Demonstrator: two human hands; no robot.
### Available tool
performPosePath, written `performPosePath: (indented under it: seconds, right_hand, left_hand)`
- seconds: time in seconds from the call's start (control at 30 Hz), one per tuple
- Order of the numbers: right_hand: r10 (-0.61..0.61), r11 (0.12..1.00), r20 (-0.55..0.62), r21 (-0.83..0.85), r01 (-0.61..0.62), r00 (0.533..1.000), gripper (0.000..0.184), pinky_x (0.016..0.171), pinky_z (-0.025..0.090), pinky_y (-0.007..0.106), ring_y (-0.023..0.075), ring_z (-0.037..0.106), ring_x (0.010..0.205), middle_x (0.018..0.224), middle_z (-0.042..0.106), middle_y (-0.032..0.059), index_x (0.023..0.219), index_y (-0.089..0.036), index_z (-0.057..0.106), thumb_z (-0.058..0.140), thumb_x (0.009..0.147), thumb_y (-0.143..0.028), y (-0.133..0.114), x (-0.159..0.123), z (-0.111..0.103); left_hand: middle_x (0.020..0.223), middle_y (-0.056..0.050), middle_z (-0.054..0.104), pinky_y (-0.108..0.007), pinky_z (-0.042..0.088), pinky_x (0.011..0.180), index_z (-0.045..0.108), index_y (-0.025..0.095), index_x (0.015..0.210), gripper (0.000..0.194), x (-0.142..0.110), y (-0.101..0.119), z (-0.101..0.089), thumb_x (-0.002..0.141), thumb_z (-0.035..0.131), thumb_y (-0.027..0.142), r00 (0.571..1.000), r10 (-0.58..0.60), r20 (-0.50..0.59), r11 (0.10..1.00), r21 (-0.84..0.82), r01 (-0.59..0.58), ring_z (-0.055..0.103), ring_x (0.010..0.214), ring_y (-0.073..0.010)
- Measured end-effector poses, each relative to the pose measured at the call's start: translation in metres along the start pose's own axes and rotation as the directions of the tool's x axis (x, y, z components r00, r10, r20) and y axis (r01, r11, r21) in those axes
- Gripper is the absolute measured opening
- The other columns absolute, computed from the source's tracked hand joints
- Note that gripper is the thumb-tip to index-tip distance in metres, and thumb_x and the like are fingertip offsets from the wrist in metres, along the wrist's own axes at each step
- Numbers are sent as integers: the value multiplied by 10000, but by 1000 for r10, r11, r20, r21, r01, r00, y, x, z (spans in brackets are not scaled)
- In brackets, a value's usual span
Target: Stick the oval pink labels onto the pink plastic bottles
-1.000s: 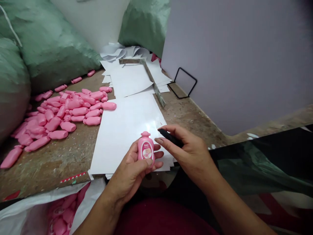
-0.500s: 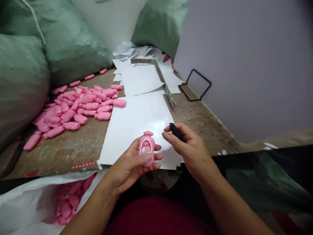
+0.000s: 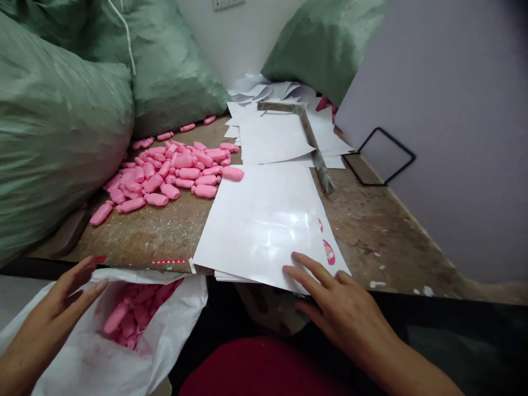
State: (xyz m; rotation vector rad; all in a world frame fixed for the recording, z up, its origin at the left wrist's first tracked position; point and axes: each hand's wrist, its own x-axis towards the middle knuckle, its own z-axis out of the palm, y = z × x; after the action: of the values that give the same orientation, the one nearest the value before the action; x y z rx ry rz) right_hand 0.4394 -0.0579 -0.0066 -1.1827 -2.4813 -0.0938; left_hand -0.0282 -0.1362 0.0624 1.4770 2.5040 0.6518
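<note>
My left hand [image 3: 61, 313] is open and holds nothing, its fingers apart above the rim of a white sack [image 3: 173, 330]. Inside the sack lie several small pink bottles [image 3: 116, 316]. At the table's front edge, my right hand [image 3: 338, 300] is open, fingers stretched over the near edge of a glossy white sheet [image 3: 256, 220]. Whether the fingertips press on it I cannot tell. Near the sheet's right edge are two red-and-white oval labels [image 3: 329, 252]. Other sheets lie beneath it, their corners showing at the front.
A heap of pink bottles [image 3: 177, 170] covers the table's left part, and one bottle [image 3: 232, 173] overlaps the sheet. Large green sacks [image 3: 177, 71] stand behind. An angled metal bar [image 3: 317, 148] weighs on papers at the back. A black wire frame [image 3: 383, 157] is by the right panel.
The pink labelled bottle has left my left hand, which moved left to the sack. My right hand lowered to the sheet; its black object is out of sight. The view shifted left.
</note>
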Motion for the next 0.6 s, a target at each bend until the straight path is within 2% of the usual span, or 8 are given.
performPosePath:
  seconds: [0.1, 0.23, 0.3, 0.37, 0.47, 0.53, 0.6]
  right_hand:
    - [-57, 998, -6, -34, 57, 998, 478, 606, 543, 343, 215, 729, 706, 1251, 713, 122, 1179, -216, 654, 511, 759, -38, 7, -2, 5]
    - [-37, 996, -27, 76, 39, 999, 460, 708, 532, 330, 207, 742, 952, 1232, 728, 77, 1157, -263, 650, 447, 813, -37, 12, -1, 7]
    - [0, 990, -36, 138, 5, 999, 446, 724, 507, 318, 191, 739, 941, 1162, 756, 43, 1097, -277, 656, 441, 801, -22, 15, 1, 6]
    - [32, 984, -33, 176, -26, 999, 345, 687, 472, 303, 174, 728, 794, 975, 786, 8, 983, -269, 656, 469, 813, -34, 21, 7, 0]
    - [100, 984, -70, 155, -88, 993, 133, 613, 411, 293, 149, 629, 578, 749, 737, -23, 814, -246, 620, 557, 884, -153, 40, 25, -24]
    - [163, 980, -73, 130, -153, 984, 146, 614, 404, 285, 146, 613, 575, 724, 718, -24, 762, -237, 609, 607, 908, -247, 52, 40, -44]
    - [196, 972, 21, 126, -197, 980, 198, 624, 408, 277, 149, 606, 586, 677, 699, -30, 713, -234, 607, 659, 891, -304, 59, 53, -57]
  left_hand:
    - [1371, -98, 642, -491, 493, 1041, 544, 212, 1361, 835, 2, 34, 26, 711, 578, 735, 993, -9, 114, 973, -227, 35, 616, 1236, -342]
    - [1331, -139, 662, -498, 484, 1053, 615, 187, 1293, 738, 8, 71, 60, 738, 615, 674, 979, 104, 173, 924, -381, -31, 637, 1212, -318]
    - [1304, -129, 681, -470, 520, 1015, 652, 204, 1261, 689, 13, 78, 73, 744, 623, 659, 977, 133, 169, 902, -430, -49, 655, 1187, -312]
    - [1282, -106, 699, -436, 538, 994, 692, 229, 1217, 643, 18, 82, 82, 737, 637, 653, 974, 160, 163, 880, -469, -66, 653, 1191, -311]
    - [1217, -73, 735, -418, 518, 1016, 746, 257, 1131, 598, 24, 85, 92, 700, 666, 664, 970, 188, 152, 848, -524, -82, 654, 1190, -315]
    - [1194, -66, 745, -414, 520, 1011, 756, 259, 1116, 598, 26, 85, 98, 686, 677, 668, 973, 179, 148, 830, -554, -68, 662, 1176, -316]
    - [1216, -62, 736, -399, 527, 1000, 750, 260, 1131, 589, 26, 83, 104, 699, 681, 654, 974, 168, 150, 815, -577, -51, 654, 1190, -308]
